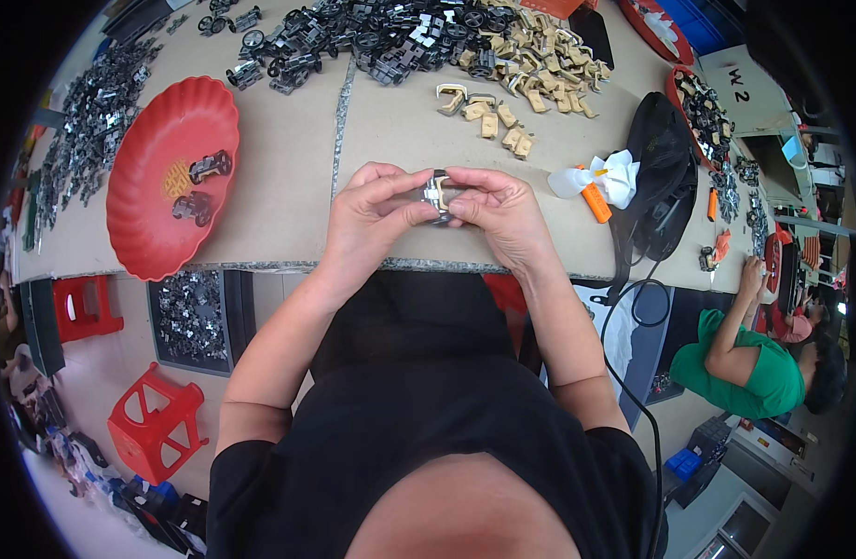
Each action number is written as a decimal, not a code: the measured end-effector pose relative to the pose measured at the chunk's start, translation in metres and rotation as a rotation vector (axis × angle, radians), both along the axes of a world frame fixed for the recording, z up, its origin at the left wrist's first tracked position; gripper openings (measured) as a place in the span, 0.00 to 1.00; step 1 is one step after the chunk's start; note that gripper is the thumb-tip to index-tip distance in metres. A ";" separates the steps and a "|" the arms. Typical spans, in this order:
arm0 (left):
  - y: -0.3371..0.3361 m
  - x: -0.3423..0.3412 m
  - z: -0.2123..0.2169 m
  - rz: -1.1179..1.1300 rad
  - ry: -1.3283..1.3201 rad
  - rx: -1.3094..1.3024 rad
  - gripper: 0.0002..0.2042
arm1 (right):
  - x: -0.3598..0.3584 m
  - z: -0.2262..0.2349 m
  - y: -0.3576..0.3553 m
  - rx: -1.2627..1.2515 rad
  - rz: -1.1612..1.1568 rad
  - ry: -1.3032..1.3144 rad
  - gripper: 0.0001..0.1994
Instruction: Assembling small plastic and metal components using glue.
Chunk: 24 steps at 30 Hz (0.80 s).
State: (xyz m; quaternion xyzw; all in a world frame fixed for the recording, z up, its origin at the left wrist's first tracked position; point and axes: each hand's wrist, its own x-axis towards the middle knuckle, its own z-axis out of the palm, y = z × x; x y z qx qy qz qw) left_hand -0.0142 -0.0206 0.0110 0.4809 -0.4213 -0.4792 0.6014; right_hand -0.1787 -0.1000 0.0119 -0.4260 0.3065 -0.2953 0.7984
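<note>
Close to the table's front edge, a small dark and silver toy car chassis (431, 194) with a tan piece at its right side is pinched between my two hands. My left hand (372, 210) grips it from the left with thumb and fingers. From the right, the thumb and fingertips of my right hand (502, 210) press on the tan piece; fingers partly cover the chassis. Beyond my hands lie several loose tan plastic pieces (489, 125), in front of a larger tan heap (563, 74). A heap of dark wheeled chassis (390, 42) lies to its left.
At left, a red scalloped tray (134, 228) holds two dark chassis. A white glue bottle (566, 183), an orange tool (596, 202), crumpled tissue (620, 177) and a black bag (659, 177) lie at right. A cable hangs beside me. A co-worker in green (740, 363) sits far right.
</note>
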 end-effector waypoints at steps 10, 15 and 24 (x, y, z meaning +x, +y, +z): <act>0.001 0.001 -0.004 -0.003 -0.021 -0.022 0.16 | 0.000 -0.006 0.002 -0.081 0.017 0.020 0.16; 0.006 0.001 -0.001 -0.035 -0.070 -0.031 0.16 | -0.001 -0.003 0.001 -0.082 0.042 0.056 0.17; 0.005 0.003 -0.001 -0.028 -0.144 -0.051 0.18 | -0.001 -0.003 -0.001 -0.069 0.066 0.023 0.17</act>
